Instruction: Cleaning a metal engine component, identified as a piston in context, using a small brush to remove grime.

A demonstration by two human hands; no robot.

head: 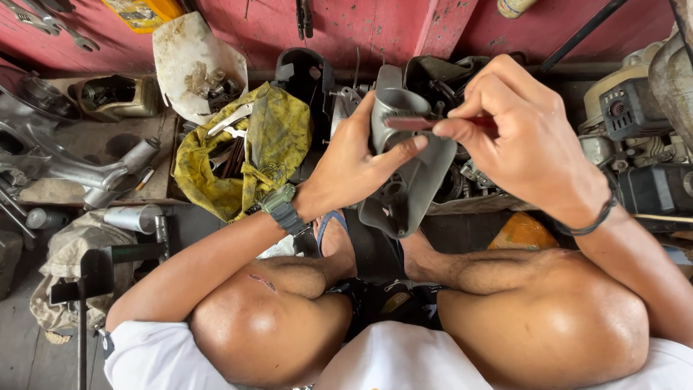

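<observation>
The grey cover [404,173] in the left hand [346,162] looks like cast metal, matt and dull, with a grimy inside. The brush [426,124] in the right hand [523,137] has a glossy red handle, probably plastic. At nine o'clock from the cover lies a yellow cloth [271,141], crumpled and oil-stained. Farther out at nine o'clock, a metal pipe [108,173] shows a smooth, faintly shiny finish. At twelve o'clock, the red wall [361,25] looks rough and scuffed.

Grey concrete floor [29,354], grimy. On it: a yellow cloth [271,144] with spanners, a steel tube [131,217], crumpled beige rag [72,249]. A black stand [97,271] stands beside the rag.
</observation>
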